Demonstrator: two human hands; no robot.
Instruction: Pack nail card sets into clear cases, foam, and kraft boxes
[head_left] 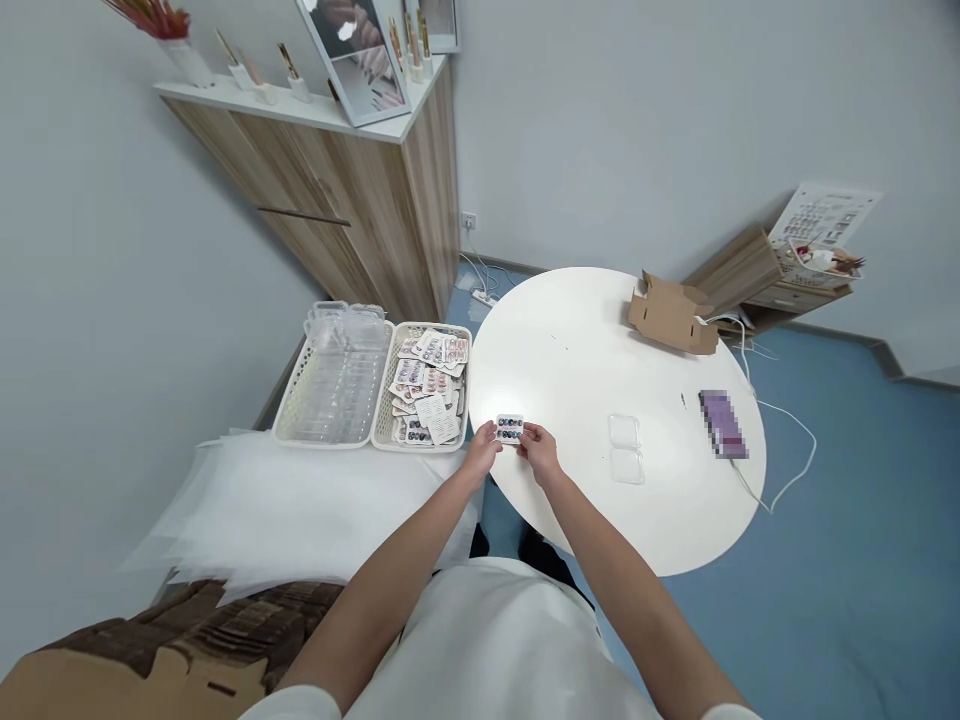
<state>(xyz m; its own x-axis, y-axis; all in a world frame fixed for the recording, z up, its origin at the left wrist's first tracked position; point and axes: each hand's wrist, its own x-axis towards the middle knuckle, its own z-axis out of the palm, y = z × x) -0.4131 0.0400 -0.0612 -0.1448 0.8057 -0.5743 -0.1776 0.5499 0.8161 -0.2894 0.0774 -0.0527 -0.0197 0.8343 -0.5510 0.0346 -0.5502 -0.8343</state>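
Note:
Both my hands hold one small white card of press-on nails (510, 429) over the near edge of the round white table (570, 370). My left hand (481, 452) pinches its left side and my right hand (538, 449) pinches its right side. To the left stands a white basket (459, 415) filled with several similar nail cards. Beside it, a second white basket (289, 405) holds clear plastic cases. An open clear plastic case (626, 448) lies on the table, right of my hands.
A brown cardboard box (671, 315) sits at the table's far side. A blurred purple object (721, 423) with a white cable lies at the right edge. White sheets (300, 510) cover the surface at left. A wooden cabinet (360, 200) stands behind the baskets.

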